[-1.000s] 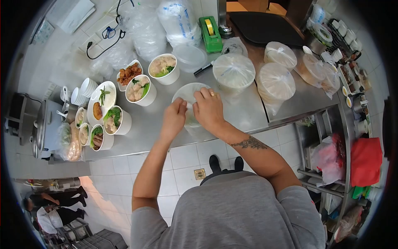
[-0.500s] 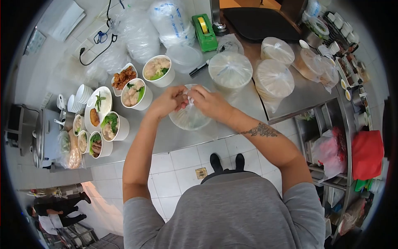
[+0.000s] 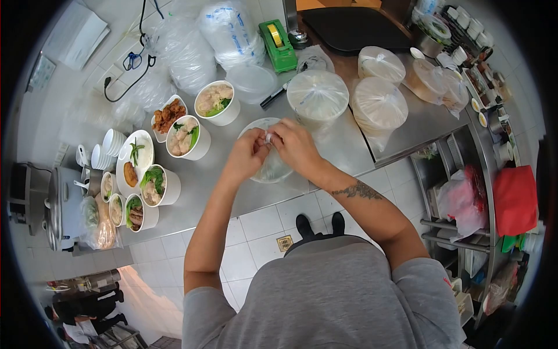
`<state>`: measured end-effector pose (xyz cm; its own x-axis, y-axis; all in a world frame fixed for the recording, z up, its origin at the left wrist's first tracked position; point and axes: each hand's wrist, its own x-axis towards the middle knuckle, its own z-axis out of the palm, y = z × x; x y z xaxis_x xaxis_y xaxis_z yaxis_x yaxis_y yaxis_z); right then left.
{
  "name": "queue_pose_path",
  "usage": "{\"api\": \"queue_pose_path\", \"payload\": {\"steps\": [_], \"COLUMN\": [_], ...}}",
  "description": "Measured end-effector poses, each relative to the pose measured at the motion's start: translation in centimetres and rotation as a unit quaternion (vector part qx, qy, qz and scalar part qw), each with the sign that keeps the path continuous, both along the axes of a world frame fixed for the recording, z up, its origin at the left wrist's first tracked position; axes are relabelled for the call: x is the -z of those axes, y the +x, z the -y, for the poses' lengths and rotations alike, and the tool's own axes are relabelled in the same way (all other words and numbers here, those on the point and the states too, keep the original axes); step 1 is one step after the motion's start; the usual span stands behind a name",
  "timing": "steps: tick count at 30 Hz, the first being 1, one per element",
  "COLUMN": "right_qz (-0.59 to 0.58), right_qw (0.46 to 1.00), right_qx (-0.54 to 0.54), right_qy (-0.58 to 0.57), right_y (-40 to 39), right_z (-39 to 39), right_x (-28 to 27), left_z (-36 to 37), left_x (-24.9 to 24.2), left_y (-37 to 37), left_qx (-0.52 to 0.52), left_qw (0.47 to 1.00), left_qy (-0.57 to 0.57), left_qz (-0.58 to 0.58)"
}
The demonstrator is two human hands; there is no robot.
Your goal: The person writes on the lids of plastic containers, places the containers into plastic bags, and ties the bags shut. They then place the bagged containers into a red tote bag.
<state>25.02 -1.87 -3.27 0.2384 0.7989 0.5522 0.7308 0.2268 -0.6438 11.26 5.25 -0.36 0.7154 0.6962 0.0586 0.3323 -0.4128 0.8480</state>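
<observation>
Both hands meet over a round container wrapped in a clear plastic bag (image 3: 274, 170) near the counter's front edge. My left hand (image 3: 249, 153) pinches the gathered top of the bag from one side. From the other side, my right hand (image 3: 295, 146) has its fingers closed on the same twisted plastic. A small whitish twist shows between the fingertips. Just behind and to the right stands a larger bagged container (image 3: 317, 96). A black marker (image 3: 273, 98) lies behind the hands, beside a stack of clear lids (image 3: 251, 83).
White bowls of food, one with dumplings (image 3: 189, 137), stand at the left. More bagged containers (image 3: 379, 104) are at the right. A green tape dispenser (image 3: 278, 46) and a black tray (image 3: 354, 30) sit at the back. A person (image 3: 84, 314) is far off at lower left.
My left hand has turned and shifted slightly right, with its fingertips nearer my right hand's. Both still hold the bag top. The whole view has shifted a little.
</observation>
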Motion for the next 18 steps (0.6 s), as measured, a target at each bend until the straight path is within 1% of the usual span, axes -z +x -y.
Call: {"api": "queue_pose_path", "payload": {"steps": [2, 4, 5, 8, 11, 13, 14, 16, 18], "right_qz": [-0.051, -0.084, -0.100, -0.150, -0.212, -0.295, -0.337, -0.371, -0.396], "right_qw": [0.998, 0.990, 0.984, 0.972, 0.941, 0.918, 0.903, 0.890, 0.879], "right_qx": [0.010, -0.015, -0.027, -0.045, -0.085, -0.088, -0.089, -0.088, -0.082], "right_qy": [-0.045, -0.112, -0.145, -0.177, -0.251, -0.251, -0.251, -0.250, -0.253], "right_y": [-0.2, 0.4, 0.7, 0.8, 1.2, 0.7, 0.3, 0.2, 0.2], "right_z": [-0.2, -0.6, -0.7, -0.8, -1.1, -1.0, -0.9, -0.8, -0.8], "right_x": [-0.5, -1.2, -1.5, -2.0, -1.5, -1.4, -1.3, -1.4, -1.7], "left_z": [0.0, 0.2, 0.1, -0.3, -0.4, -0.2, 0.3, 1.3, 1.6], "left_x": [0.6, 0.9, 1.3, 1.8, 1.5, 2.1, 2.4, 2.2, 2.5], "left_y": [0.1, 0.5, 0.6, 0.6, 0.3, 0.1, -0.1, 0.0, 0.2], "left_qx": [-0.015, -0.037, -0.030, -0.012, -0.002, -0.009, -0.029, -0.069, -0.074], "left_qw": [1.000, 0.999, 0.999, 0.998, 0.993, 0.985, 0.978, 0.954, 0.953], "left_qy": [0.017, 0.033, 0.039, 0.062, 0.115, 0.170, 0.208, 0.287, 0.292], "left_qz": [0.015, 0.015, 0.018, 0.019, 0.018, 0.035, 0.003, -0.058, -0.038]}}
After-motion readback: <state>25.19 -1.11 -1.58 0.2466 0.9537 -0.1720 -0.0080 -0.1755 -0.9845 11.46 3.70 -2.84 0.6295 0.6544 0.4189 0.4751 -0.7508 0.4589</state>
